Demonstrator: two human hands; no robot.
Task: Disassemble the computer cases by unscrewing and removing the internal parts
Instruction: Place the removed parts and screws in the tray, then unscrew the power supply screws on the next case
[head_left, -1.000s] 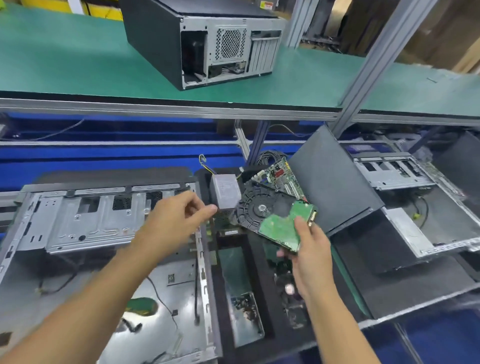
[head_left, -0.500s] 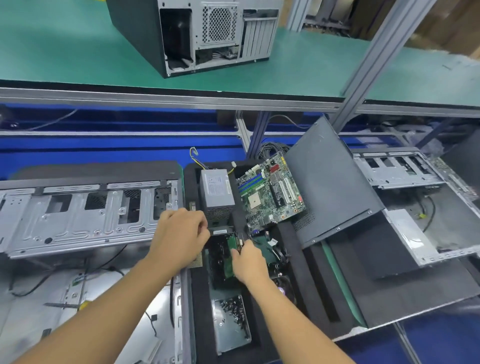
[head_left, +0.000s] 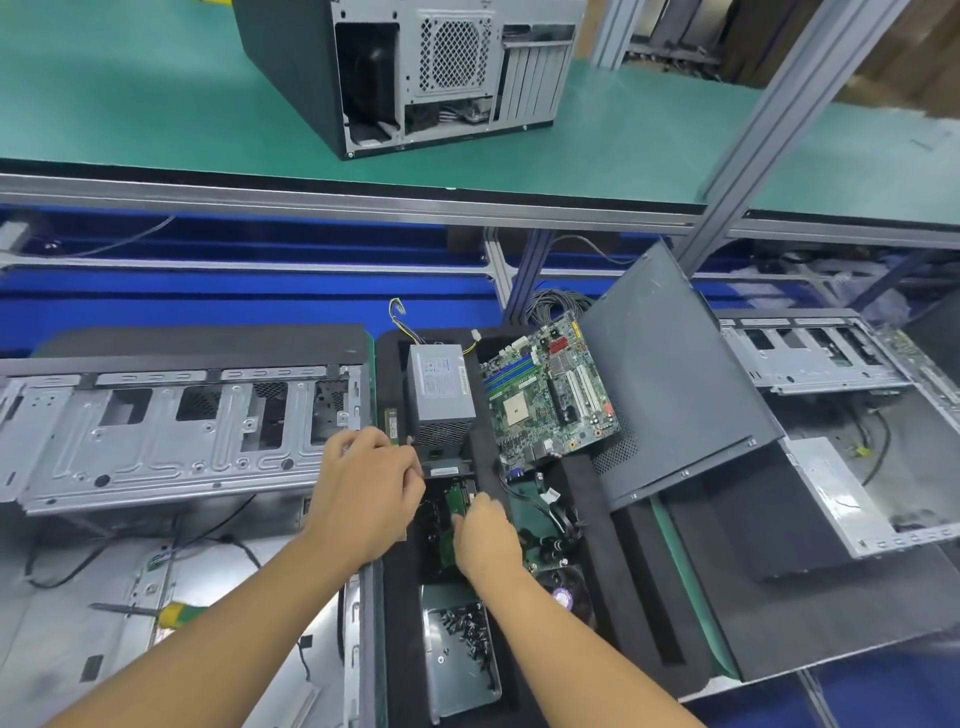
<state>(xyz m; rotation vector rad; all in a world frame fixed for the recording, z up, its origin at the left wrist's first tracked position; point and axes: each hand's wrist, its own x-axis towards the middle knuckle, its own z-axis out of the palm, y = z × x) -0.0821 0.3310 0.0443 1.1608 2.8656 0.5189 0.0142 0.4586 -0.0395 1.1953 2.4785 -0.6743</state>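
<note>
As right hand (head_left: 487, 540) fingers (head_left: 480, 505) grip the green board (head_left: 455, 498), left hand (head_left: 369, 493) curls, hold unclear.

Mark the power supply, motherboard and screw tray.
power supply (head_left: 439, 382): head view, top face by the label.
motherboard (head_left: 545, 400): head view, middle of the green board.
screw tray (head_left: 447, 699): head view, bare floor near its front edge.

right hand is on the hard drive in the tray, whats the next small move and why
Probably release the hard drive and lift the right hand clear. The drive seems to lie green board up in the black tray, right by the power supply, so it looks placed.
</note>
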